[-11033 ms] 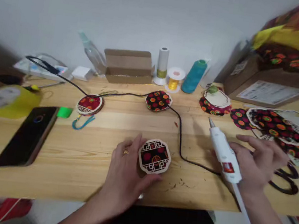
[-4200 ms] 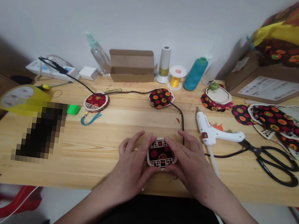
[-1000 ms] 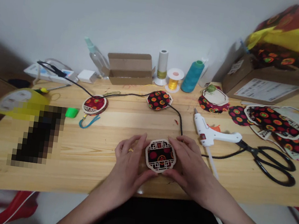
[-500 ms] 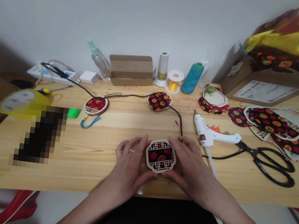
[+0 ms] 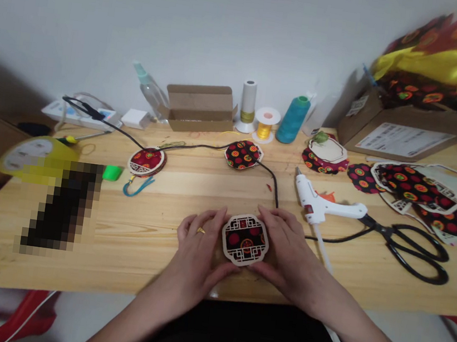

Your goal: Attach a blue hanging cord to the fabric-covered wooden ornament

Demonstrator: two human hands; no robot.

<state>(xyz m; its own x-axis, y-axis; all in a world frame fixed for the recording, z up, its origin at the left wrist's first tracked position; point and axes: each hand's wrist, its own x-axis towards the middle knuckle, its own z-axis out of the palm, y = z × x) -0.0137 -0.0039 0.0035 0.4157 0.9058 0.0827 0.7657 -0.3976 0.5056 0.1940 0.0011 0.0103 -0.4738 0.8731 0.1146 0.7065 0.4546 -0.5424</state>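
Between my two hands is a lobed wooden fretwork piece with dark, red-patterned fabric showing through its lattice. My left hand wears a ring and closes round its left side, fingertips at the upper edge and thumb at the lower edge. On the other side my right hand grips the right rim, its thumb along the bottom. The piece lies face up, close above or on the table; which, I cannot tell. Right of it rests a white glue gun beside black-handled scissors.
Patterned fabric pieces and wooden frames lie at the right, below a cardboard box. A finished-looking round ornament and a fabric disc lie behind, crossed by a black cord. Thread spools stand along the wall.
Almost nothing differs. Both hands keep the same hold on the fretwork piece, and the view has shifted very slightly.
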